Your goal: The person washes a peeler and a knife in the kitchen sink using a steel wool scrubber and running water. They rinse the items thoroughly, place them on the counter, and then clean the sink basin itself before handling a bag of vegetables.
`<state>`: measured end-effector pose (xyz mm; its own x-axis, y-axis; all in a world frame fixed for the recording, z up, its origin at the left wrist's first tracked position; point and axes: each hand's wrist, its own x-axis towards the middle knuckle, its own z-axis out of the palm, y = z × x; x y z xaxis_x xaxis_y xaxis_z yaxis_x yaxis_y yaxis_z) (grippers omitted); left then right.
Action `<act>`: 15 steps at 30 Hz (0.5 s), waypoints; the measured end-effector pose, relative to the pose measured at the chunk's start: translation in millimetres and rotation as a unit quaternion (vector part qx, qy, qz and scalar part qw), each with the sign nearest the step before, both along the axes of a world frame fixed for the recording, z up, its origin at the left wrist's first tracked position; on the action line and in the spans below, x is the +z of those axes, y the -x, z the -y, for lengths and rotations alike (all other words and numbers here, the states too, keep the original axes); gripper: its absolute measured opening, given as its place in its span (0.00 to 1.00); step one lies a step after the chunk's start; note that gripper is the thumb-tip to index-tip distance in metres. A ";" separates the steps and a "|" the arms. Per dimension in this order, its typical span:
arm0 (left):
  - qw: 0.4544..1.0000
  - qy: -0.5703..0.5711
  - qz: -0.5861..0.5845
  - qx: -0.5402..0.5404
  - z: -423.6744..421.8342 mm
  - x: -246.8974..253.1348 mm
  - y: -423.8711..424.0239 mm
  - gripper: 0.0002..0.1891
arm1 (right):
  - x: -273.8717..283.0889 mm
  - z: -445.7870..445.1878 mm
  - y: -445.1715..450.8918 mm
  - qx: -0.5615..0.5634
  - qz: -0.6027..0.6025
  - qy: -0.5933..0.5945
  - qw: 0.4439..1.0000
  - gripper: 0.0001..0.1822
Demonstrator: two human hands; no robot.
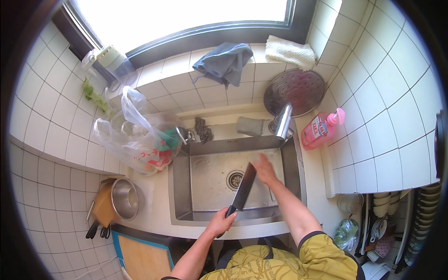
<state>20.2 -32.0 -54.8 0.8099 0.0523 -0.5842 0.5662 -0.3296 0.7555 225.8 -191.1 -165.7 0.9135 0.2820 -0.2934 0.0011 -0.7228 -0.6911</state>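
Observation:
My left hand (pixel 222 222) grips the black handle of a kitchen knife (pixel 246 187), whose broad blade points up and to the right over a stainless steel sink (pixel 206 189). Beside the blade's far end is my right hand (pixel 265 169), slightly blurred; whether it touches the blade I cannot tell. No object shows in it, and its fingers point towards the tap. The drain strainer (pixel 235 180) lies left of the blade. Behind the right hand stands a chrome tap (pixel 284 120) at the sink's back rim.
Plastic bags (pixel 140 143) stand at the sink's back left, a pink pump bottle (pixel 319 130) at its right. A metal bowl (pixel 125 199) sits left. Along the back are a grey-green cloth (pixel 250 126), a dark scrubber (pixel 203 130) and a round perforated metal plate (pixel 294 91).

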 end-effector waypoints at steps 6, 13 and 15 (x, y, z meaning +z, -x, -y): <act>0.913 -0.361 0.173 -0.081 3.6 -12.3 -1.9 0.09 | 4.5 47.4 30.2 -0.089 0.103 -0.098 0.986 0.28; 0.881 -0.401 0.203 -0.149 -1.0 -18.5 -14.2 0.07 | 48.5 -11.4 100.4 0.360 0.164 -0.105 0.912 0.32; 0.881 -0.397 0.209 -0.152 -1.5 -19.3 -15.6 0.07 | 35.5 -13.3 86.5 0.376 0.121 -0.014 0.919 0.32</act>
